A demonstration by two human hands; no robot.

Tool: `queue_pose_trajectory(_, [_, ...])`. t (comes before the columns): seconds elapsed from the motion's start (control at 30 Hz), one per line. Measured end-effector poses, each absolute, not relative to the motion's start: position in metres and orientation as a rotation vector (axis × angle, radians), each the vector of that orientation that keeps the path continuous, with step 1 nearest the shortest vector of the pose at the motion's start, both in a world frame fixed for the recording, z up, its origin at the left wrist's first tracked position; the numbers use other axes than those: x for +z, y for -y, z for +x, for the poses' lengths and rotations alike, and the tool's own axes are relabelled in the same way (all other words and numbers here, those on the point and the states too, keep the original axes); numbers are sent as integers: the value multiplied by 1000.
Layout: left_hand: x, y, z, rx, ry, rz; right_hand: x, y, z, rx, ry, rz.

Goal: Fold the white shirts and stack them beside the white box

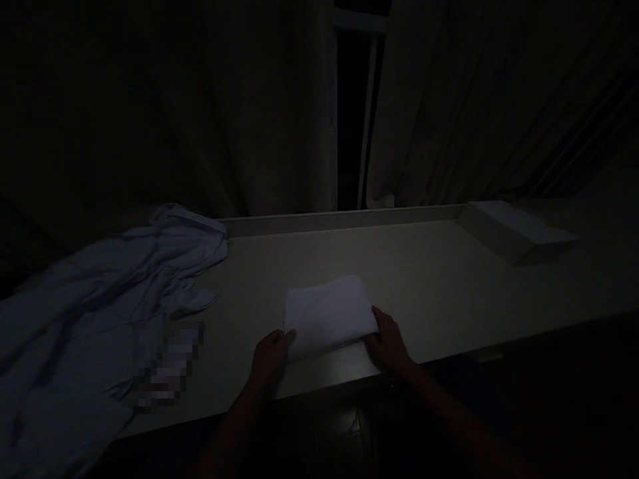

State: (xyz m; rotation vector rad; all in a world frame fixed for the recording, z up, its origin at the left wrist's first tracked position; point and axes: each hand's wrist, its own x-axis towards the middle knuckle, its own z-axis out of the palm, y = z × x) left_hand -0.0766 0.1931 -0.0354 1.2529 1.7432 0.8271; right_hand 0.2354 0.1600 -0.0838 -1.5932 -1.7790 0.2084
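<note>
A white folded cloth lies on the pale desk, near its front edge. My left hand grips the cloth's left front corner, thumb on top and fingers curled. At the right edge, my right hand holds the cloth with its fingers closed around the side. The cloth forms a neat, flat rectangle, slightly tilted in view. The room is very dark, so the fingertips and the fabric's finer detail are hard to make out.
A crumpled light garment spreads over the desk's left end. Beside it lies a pixelated item. A pale box-like block stands at the back right. Behind the low back ledge hang dark curtains, parted at a window.
</note>
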Motion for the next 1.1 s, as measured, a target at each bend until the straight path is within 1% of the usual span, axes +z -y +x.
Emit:
queue_pose_trajectory(0.3, [-20,-211,-74,779,-1632,1093,-82,-164,222,179,1727,-1705])
queue_pose_trajectory(0.43, [-26,-216,-70,810,-1733,1070,-83,-165,220,153,1731,-1744])
queue_pose_trajectory(0.67, [-41,-205,-71,869,-1823,1114,-70,-165,212,123,1800,-1963])
queue_pose_trajectory(0.8, [-40,-206,-75,819,-1828,1174,-66,-163,212,107,1830,-1937])
queue_pose_trajectory(1.0, [-44,-206,-81,763,-1837,1234,-78,-159,218,74,1766,-1835])
queue_pose_trajectory(1.1, [-44,-206,-82,741,-1838,1260,-77,-159,217,93,1738,-1842])
